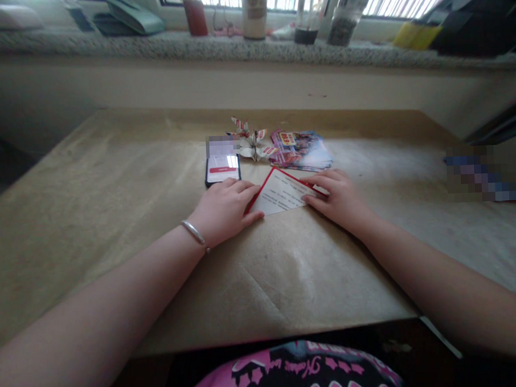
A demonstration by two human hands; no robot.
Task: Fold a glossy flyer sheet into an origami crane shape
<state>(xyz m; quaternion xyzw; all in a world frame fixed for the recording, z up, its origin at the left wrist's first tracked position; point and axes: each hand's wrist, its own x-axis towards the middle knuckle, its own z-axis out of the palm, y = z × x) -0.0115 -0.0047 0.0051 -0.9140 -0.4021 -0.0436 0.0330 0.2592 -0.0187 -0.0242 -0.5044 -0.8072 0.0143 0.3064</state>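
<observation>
A sheet of printed paper (279, 192), white with a red border and folded into a triangle, lies on the table in front of me. At its left corner my left hand (228, 209) has closed, fingertips on the slanted edge and thumb by the lower edge. The opposite corner is pinched between the thumb and fingers of my right hand (335, 197). Just beyond my left hand lies a phone (222, 162) with its screen lit. Folded paper figures with pointed tips (253, 145) sit behind the sheet, beside a stack of colourful printed leaflets (301, 149).
The table (114, 222) has a tan cover and meets a wall at the back. Bottles and jars (254, 14) line the granite windowsill (170, 46). A blurred, colourful item (483, 178) lies at the table's right side.
</observation>
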